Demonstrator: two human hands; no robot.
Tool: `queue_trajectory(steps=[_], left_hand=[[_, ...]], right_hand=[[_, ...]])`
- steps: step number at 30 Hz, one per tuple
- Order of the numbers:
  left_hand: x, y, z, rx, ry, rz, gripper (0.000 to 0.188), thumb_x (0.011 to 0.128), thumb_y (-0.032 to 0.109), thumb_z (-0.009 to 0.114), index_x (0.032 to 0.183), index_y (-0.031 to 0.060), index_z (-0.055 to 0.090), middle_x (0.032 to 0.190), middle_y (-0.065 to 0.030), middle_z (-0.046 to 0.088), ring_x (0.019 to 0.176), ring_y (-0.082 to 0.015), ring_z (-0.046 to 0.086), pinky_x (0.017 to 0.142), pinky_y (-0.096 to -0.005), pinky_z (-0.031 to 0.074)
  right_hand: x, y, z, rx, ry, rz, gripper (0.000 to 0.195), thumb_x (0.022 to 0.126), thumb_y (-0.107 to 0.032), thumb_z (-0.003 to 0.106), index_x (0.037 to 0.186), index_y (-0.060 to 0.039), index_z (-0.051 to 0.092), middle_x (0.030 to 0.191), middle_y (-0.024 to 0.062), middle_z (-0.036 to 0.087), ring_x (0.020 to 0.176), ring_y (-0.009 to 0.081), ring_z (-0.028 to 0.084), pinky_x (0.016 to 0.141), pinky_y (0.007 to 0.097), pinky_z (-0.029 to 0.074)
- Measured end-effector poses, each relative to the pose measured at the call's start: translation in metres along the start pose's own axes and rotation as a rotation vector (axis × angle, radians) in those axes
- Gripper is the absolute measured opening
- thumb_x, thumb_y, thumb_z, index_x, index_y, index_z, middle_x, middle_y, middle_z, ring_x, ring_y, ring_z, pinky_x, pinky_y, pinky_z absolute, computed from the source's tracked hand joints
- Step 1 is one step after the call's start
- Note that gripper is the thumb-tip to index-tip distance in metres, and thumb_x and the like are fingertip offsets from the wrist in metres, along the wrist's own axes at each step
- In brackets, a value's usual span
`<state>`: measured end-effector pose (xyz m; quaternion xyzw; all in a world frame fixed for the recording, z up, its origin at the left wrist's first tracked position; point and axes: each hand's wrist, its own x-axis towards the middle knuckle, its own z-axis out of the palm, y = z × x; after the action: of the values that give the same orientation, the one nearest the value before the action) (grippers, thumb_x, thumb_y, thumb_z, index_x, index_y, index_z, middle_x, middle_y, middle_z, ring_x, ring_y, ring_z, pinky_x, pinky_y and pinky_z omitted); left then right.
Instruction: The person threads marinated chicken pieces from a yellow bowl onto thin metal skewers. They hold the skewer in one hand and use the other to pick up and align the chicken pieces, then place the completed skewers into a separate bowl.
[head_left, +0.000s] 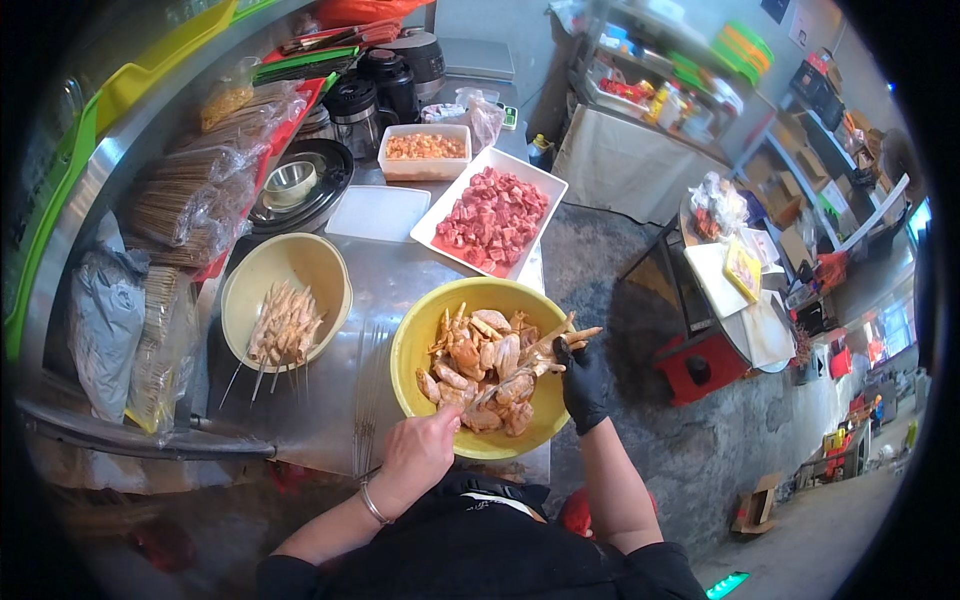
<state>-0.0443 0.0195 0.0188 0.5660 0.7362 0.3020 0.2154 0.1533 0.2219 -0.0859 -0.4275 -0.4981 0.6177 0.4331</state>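
My bare left hand (424, 450), with a bangle at the wrist, pinches a thin metal skewer (480, 397) over the near edge of a yellow plastic basin (409, 409). Pieces of raw chicken (454, 375) lie in that basin. At its right rim my right hand (583, 386), in a black glove, grips chicken feet (551, 352), which the skewer meets. To the left, a cream plastic bowl (341, 300) holds skewered chicken feet (285, 326), their metal ends poking over its near rim. Loose metal skewers (365, 405) lie on the steel table between the two vessels.
Beyond the basin, a white tray (555, 191) holds diced red meat (495, 214). A white lid (379, 212) and a container of orange-coated pieces (426, 146) stand behind. Bagged wooden skewers (180, 195) line the left. On the right stands a round table with a white cutting board (712, 289).
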Motion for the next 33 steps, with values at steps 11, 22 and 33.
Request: queue_trajectory(steps=[11, 22, 33], left_hand=[[0.003, 0.002, 0.012, 0.233, -0.112, -0.070, 0.017, 0.087, 0.007, 0.049, 0.097, 0.0075, 0.062, 0.066, -0.0230, 0.062, 0.065, -0.0421, 0.064, 0.062, -0.0528, 0.050], [0.040, -0.006, 0.068, 0.139, 0.036, 0.028, 0.010, 0.085, 0.004, 0.052, 0.084, -0.0007, 0.060, 0.064, -0.0227, 0.062, 0.062, -0.0392, 0.064, 0.056, -0.0489, 0.051], [0.031, -0.020, 0.076, -0.119, 0.211, -0.015, 0.018, 0.093, 0.013, 0.052, 0.099, 0.0021, 0.065, 0.085, -0.0218, 0.066, 0.079, -0.0398, 0.064, 0.068, -0.0445, 0.050]], right_hand=[[-0.020, -0.026, 0.031, -0.703, 0.001, -0.494, 0.012, 0.089, -0.010, 0.066, 0.097, -0.0022, 0.063, 0.087, 0.0125, 0.066, 0.079, 0.0265, 0.066, 0.071, 0.0340, 0.051], [-0.050, 0.013, 0.061, -0.740, 0.153, -0.379, 0.016, 0.087, -0.016, 0.068, 0.093, -0.0024, 0.063, 0.082, 0.0137, 0.066, 0.073, 0.0264, 0.065, 0.062, 0.0359, 0.049], [-0.039, 0.038, 0.055, 0.420, -0.166, 0.318, 0.041, 0.098, -0.044, 0.050, 0.119, -0.0100, 0.057, 0.101, 0.0052, 0.062, 0.077, 0.0150, 0.058, 0.071, 0.0272, 0.049]])
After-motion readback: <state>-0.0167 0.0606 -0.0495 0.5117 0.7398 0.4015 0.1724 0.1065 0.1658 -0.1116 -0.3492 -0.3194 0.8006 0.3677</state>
